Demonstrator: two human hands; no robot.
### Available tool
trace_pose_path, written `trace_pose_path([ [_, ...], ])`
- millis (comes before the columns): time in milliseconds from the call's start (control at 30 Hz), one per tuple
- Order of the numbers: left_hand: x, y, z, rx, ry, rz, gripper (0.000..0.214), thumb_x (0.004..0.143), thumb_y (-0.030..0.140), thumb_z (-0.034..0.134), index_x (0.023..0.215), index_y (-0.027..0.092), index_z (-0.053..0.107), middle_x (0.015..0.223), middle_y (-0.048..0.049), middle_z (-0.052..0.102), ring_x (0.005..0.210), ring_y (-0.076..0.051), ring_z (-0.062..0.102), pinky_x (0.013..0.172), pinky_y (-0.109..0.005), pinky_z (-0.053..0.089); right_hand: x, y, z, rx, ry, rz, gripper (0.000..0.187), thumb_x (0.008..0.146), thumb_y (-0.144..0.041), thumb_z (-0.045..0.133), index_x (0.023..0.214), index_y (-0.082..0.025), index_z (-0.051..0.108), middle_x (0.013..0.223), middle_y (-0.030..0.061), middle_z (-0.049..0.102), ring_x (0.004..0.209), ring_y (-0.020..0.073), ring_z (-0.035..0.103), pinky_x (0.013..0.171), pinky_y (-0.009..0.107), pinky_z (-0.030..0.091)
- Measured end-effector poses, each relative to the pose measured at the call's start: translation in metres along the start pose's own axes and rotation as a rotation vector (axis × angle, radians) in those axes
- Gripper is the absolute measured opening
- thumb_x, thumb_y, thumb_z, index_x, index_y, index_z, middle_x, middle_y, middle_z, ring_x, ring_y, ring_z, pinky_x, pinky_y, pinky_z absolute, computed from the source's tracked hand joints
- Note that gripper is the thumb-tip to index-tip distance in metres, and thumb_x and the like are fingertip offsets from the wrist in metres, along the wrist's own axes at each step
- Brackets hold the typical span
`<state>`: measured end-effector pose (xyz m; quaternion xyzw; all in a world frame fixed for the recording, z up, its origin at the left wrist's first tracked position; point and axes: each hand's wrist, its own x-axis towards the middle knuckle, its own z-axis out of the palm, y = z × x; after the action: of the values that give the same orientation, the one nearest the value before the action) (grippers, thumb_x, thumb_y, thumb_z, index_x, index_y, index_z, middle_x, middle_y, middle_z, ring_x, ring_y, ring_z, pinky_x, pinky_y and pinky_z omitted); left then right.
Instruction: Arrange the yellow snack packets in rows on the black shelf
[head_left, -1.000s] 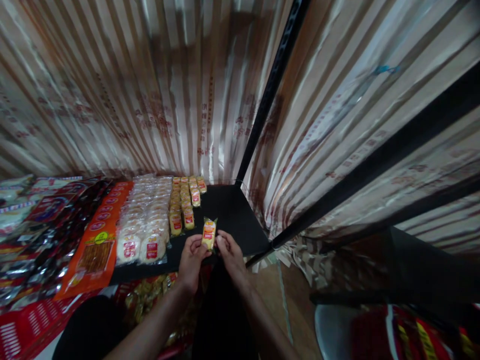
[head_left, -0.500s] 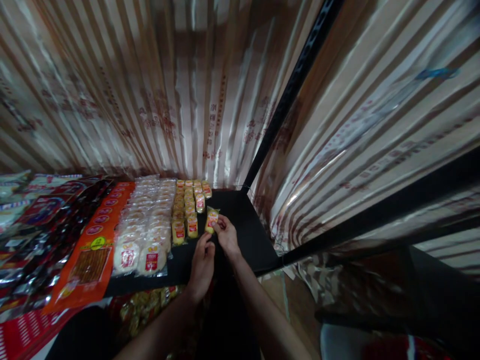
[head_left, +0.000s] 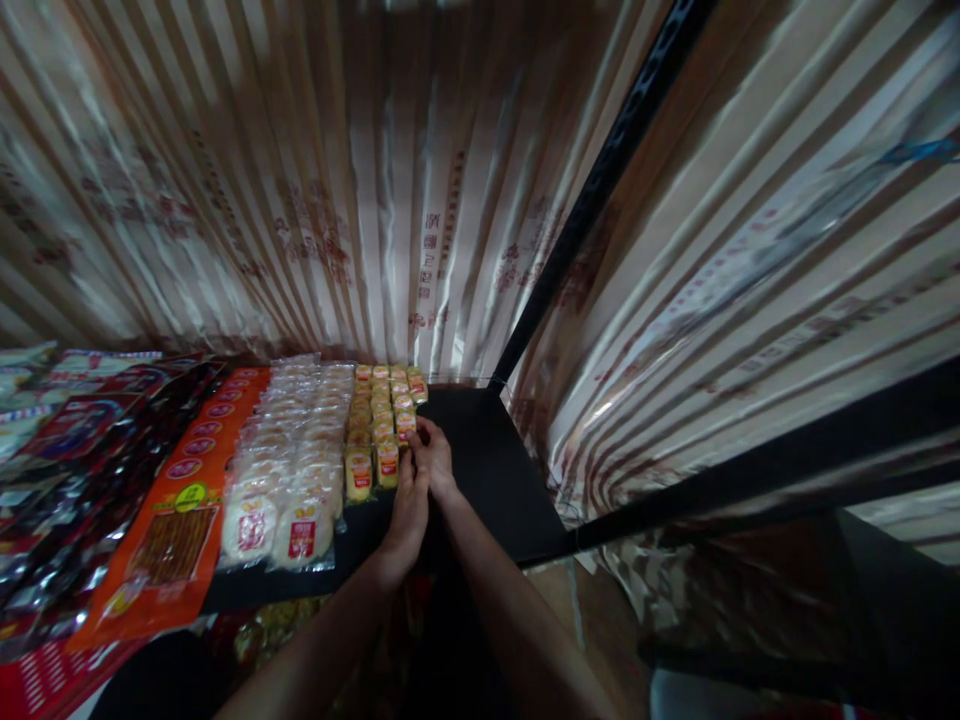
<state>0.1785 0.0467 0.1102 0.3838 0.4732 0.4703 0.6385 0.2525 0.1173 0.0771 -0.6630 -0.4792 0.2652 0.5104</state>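
Note:
Small yellow wrapped cakes [head_left: 358, 473] with red labels stand in close columns on the black shelf [head_left: 495, 470]. In the rightmost column my right hand [head_left: 436, 458] has its fingers closed at the lower edge of a wrapped cake [head_left: 406, 424], partly covering it. Just below, my left hand [head_left: 409, 500] lies close against the right one, its fingers stretched upward near the same column. Whether the left fingertips touch the cake is hard to see. A front cake [head_left: 387, 465] of the middle column sits immediately left of my left fingertips.
To the left lie clear bags of round white cakes [head_left: 302, 530], an orange snack bag [head_left: 176, 520] and dark shiny packets [head_left: 67, 500]. A black upright post [head_left: 555, 270] rises at the shelf's back corner. Printed, pleated sheeting [head_left: 390, 200] hangs behind. A red basket [head_left: 52, 680] is at lower left.
My right hand has moved left and slightly up, bringing the wrapped cake from the bare shelf to the rightmost column. My left hand has stayed close beside it, its fingers straighter.

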Motion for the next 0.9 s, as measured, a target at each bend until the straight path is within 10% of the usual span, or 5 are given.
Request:
trace_pose_path([
  [600,0.010,-0.004,0.005,-0.027,0.079,0.046,0.042,0.072,0.043,0.056,0.108,0.019,0.058,0.126,-0.0108,0.054,0.135,-0.024,0.024,0.110,-0.041,0.017,-0.003,0.000,-0.001,-0.114,-0.041,-0.053,0.044,0.079,-0.042,0.051,0.117,-0.022,0.059,0.109,0.0053,0.064,0.102,0.0224,0.055,0.091,0.037,0.044],
  [900,-0.025,0.007,-0.001,0.034,0.050,0.011,0.042,0.077,0.037,0.051,0.114,0.017,0.055,0.133,-0.0100,0.048,0.130,-0.024,0.034,0.108,-0.035,0.023,-0.030,-0.013,-0.011,-0.080,0.062,0.078,0.055,0.078,-0.043,0.050,0.122,-0.011,0.052,0.119,0.0147,0.056,0.106,0.0225,0.053,0.093,0.035,0.041],
])
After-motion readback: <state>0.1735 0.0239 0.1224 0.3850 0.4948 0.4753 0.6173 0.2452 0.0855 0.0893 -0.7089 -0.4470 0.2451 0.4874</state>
